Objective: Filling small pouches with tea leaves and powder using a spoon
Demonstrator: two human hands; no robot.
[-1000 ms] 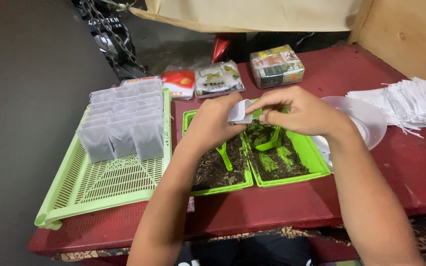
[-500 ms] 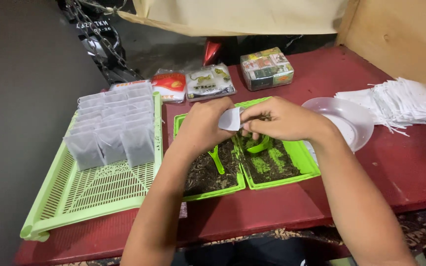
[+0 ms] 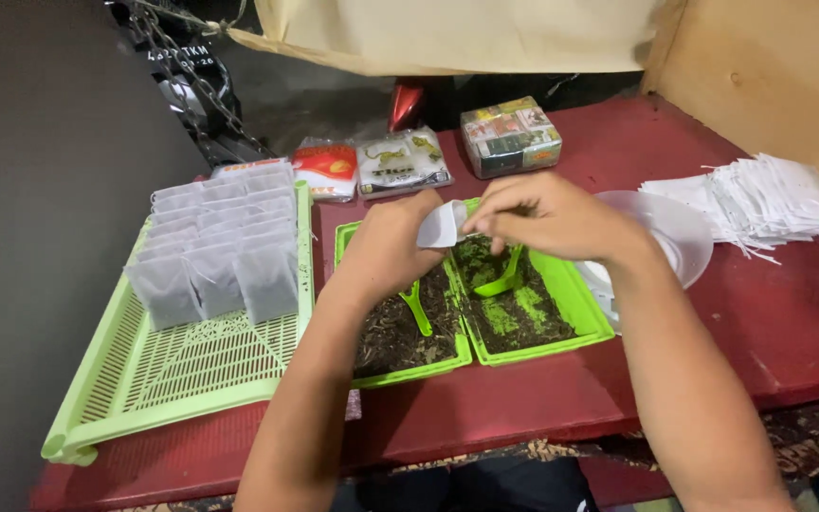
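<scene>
Over red table (image 3: pixel 789 332), both hands' fingers (image 3: pixel 485 220) hold small pouch (image 3: pixel 443 226) lying crosswise.

Left hand (image 3: pixel 386 248), right hand (image 3: pixel 547 216) pinch small white bag (image 3: pixel 442 226) above green trays (image 3: pixel 542 349).

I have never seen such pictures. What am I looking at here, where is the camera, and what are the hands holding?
No machine here: a person works with two bare hands. The camera sits on the person's head and looks down. The left hand and right hand together hold a small white sachet above two green trays of dark loose material, each with a green scoop. They stand on a red table. To the left, a green basket holds rows of filled sachets. At right lie a pile of empty sachets and a white plate; packets lie behind.
</scene>
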